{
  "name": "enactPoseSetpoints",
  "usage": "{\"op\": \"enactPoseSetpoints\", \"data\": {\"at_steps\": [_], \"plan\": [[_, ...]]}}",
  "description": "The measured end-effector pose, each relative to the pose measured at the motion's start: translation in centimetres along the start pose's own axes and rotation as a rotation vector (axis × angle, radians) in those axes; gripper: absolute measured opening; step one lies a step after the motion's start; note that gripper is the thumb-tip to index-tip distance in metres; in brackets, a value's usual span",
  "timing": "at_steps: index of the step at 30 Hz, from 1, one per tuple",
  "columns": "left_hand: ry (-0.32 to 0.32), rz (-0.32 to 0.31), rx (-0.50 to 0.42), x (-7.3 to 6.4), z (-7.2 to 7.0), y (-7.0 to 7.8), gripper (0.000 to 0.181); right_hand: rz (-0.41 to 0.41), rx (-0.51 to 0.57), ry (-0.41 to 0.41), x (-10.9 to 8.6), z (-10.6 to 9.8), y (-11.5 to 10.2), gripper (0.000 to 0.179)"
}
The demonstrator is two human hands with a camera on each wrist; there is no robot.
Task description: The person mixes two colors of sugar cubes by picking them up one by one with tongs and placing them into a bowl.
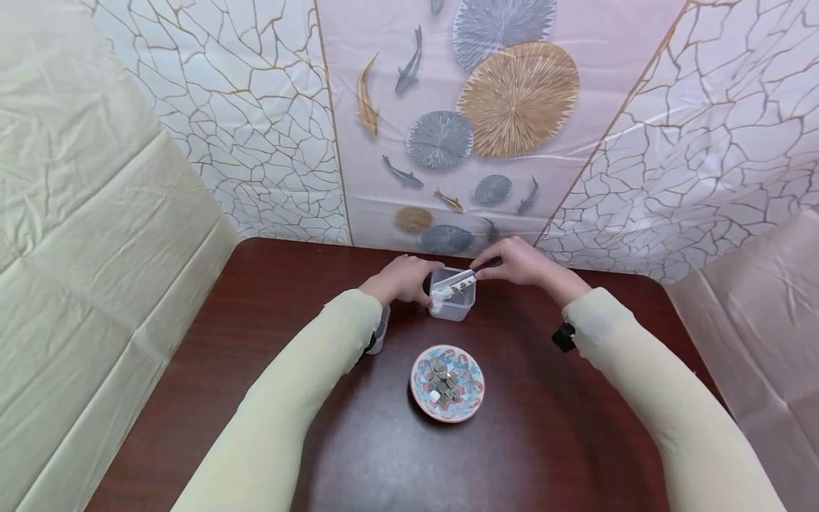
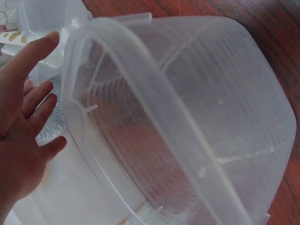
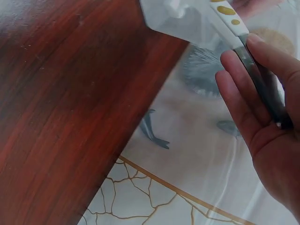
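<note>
In the head view my right hand [image 1: 517,260] holds the dark end of a tongs-like tool [image 1: 462,284] with two white arms, one marked with gold spots. The right wrist view shows its dark shank [image 3: 258,82] between thumb and fingertips. The white arms slant down left into a clear plastic container [image 1: 453,311]. Whitish matter [image 1: 436,307] shows at their far end, by the front left corner. My left hand [image 1: 404,277] grips this container's left side, thumb at the front, a finger at the back. A second clear container [image 2: 225,93] stands beside my left wrist.
Nearer me on the dark wooden table [image 1: 525,441] is a patterned plate [image 1: 472,380] bearing several greyish-brown chunks [image 1: 444,384] and a small white piece [image 1: 434,396]. Behind the containers, a printed cloth [image 1: 441,199] hangs at the table's back edge. Plain pale cloth [image 1: 96,249] hangs at the left.
</note>
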State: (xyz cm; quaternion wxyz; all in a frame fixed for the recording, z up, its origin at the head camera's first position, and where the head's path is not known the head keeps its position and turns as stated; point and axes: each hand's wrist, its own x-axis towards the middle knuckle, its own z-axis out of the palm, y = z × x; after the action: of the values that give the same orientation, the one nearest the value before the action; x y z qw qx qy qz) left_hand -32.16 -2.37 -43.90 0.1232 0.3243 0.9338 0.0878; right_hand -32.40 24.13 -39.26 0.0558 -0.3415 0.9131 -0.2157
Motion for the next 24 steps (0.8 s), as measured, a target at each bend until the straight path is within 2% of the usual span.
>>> {"op": "enactPoseSetpoints", "data": {"at_steps": [8,18,24], "plan": [[0.003,-0.001,-0.001,0.2,0.0,0.3,0.084,-0.020,-0.032,0.051,-0.7,0.4,-0.1,0.014],[-0.012,-0.011,-0.030,0.1,0.1,0.0,0.083,0.115,-0.001,0.118,-3.1,0.4,0.1,0.016],[-0.004,-0.002,-0.041,-0.3,0.0,-0.1,0.083,0.156,0.046,0.154,-4.9,-0.1,0.0,0.019]]}}
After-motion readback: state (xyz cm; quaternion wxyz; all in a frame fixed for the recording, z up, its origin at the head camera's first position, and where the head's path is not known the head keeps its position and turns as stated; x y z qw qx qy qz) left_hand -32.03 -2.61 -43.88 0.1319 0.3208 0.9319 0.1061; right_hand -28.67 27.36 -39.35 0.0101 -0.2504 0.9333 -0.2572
